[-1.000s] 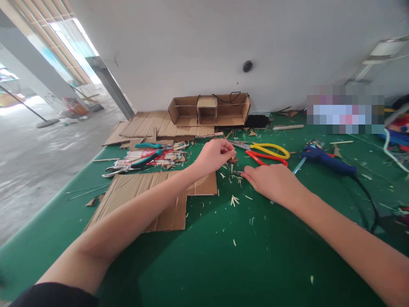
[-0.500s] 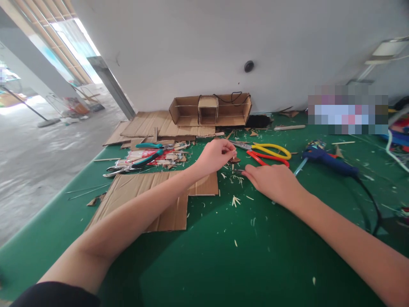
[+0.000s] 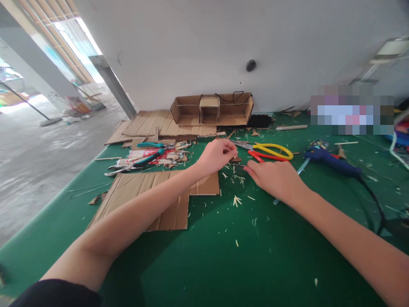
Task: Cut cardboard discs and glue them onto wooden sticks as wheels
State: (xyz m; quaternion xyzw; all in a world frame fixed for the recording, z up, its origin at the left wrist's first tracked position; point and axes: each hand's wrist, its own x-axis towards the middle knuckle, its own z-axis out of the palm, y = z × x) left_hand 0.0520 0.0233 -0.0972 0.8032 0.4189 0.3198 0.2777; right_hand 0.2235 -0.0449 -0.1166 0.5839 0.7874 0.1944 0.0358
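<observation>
1. One small brown cardboard scrap [image 3: 235, 159] sits between our two hands on the green felt counter [image 3: 255, 256], just in front of the red-and-yellow-handled shears [image 3: 268, 152].
2. Our left hand [image 3: 216, 155] pinches at the scrap with thumb and fingertips drawn together; the piece is so small that we cannot tell how firmly the grip has it.
3. Our right hand [image 3: 276, 179] lies palm down on the counter, fingers stretched toward the scrap and nearly meeting the left fingertips; whether its grip closes on anything we cannot tell. A thin pale-blue stick [image 3: 289, 184] runs under this hand and shows on both sides of it.
4. Pale wood shavings [image 3: 236, 200] are scattered over the felt around and below both hands.
5. A flat sheet of brown corrugated cardboard [image 3: 159, 200] lies under our left forearm.
6. Beyond it, teal-handled pliers [image 3: 148, 158] rest on a heap of red-and-white sticks [image 3: 159, 155].
7. To the right, a blue hot-glue gun [image 3: 332, 160] lies on its side with its black cord [image 3: 375, 204] trailing toward us.
8. At the far edge, an open brown cardboard box [image 3: 211, 108] stands against the white wall [image 3: 223, 42].
</observation>
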